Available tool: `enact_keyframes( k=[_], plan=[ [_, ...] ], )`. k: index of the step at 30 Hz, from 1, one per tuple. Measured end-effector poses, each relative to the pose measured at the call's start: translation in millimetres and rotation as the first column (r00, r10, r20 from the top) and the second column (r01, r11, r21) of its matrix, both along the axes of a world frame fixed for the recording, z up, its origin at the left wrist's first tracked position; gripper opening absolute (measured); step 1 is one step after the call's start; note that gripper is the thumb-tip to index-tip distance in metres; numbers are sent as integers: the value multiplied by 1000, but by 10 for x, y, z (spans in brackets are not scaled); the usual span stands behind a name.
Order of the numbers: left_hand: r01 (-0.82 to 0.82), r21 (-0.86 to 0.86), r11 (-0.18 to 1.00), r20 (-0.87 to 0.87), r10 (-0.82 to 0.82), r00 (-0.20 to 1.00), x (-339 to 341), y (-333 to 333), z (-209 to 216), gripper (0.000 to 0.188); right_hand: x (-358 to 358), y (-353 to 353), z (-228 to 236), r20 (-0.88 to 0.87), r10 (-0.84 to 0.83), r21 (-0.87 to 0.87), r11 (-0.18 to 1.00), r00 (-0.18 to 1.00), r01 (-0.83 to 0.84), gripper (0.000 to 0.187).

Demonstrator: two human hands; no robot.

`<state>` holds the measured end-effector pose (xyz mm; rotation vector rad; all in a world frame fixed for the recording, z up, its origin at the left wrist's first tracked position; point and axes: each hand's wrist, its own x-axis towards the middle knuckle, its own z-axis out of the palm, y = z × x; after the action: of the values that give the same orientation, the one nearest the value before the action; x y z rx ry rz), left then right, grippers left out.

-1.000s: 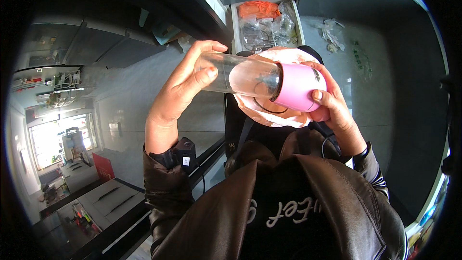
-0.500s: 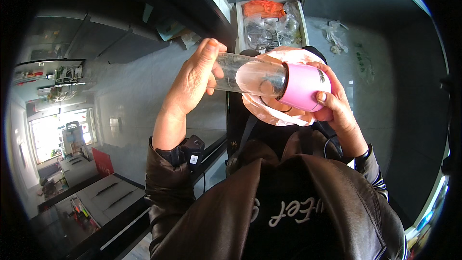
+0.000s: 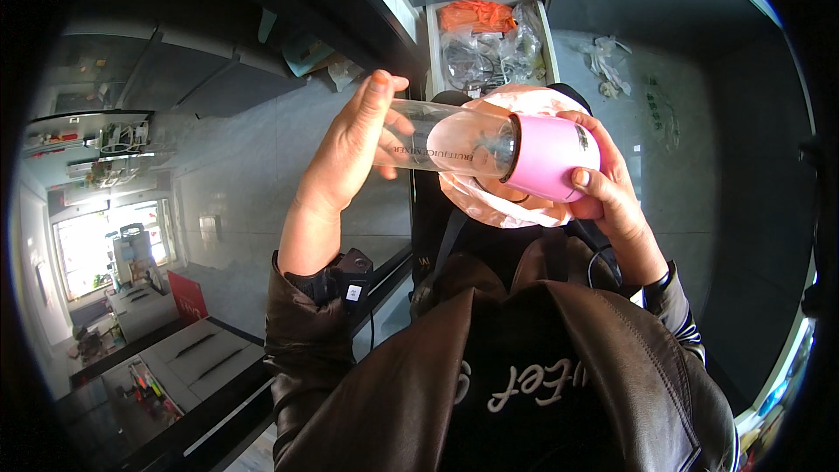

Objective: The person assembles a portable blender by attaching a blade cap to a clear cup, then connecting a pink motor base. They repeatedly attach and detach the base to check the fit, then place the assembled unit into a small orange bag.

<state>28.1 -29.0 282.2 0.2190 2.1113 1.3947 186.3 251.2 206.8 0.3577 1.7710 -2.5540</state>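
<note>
Head view, with clock directions taken from its middle: at 1 o'clock a clear cylindrical cup (image 3: 450, 140) lies sideways, its right end meeting the dark rim of a pink base (image 3: 551, 159) at 2 o'clock. The right hand (image 3: 612, 188), near 3 o'clock, clasps that base, thumb on its near side. The left hand (image 3: 347, 144), between 10 and 11 o'clock, has its fingers spread around the cup's left end; whether they press on it, I cannot tell. A pale pink, round-edged bag (image 3: 472, 206) sits below both parts. Farther out at 1 o'clock, an open drawer (image 3: 549, 52) holds clear plastic bags (image 3: 472, 61) and an orange bag (image 3: 476, 16); crumpled plastic (image 3: 609, 65) lies on the floor at 2 o'clock.
</note>
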Motion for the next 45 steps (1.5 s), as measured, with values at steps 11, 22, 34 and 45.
enact_keyframes(
  k=[11,22,34,45],
  plan=[
    [37,280,959,-69,-18,997,58,69,7,75,-2,-4,16,25,2,-51,999,1000,-1,83],
    [206,345,916,-213,-138,967,55,-19,52,71,1,-17,32,26,-7,-107,994,1000,10,84],
    [119,468,876,-69,-97,993,54,-66,-65,74,76,-48,-5,-10,-84,54,995,996,85,90],
    [211,336,918,-394,-67,917,35,4,-322,39,-25,-27,-66,-61,-23,-43,999,998,21,100]
  ],
)
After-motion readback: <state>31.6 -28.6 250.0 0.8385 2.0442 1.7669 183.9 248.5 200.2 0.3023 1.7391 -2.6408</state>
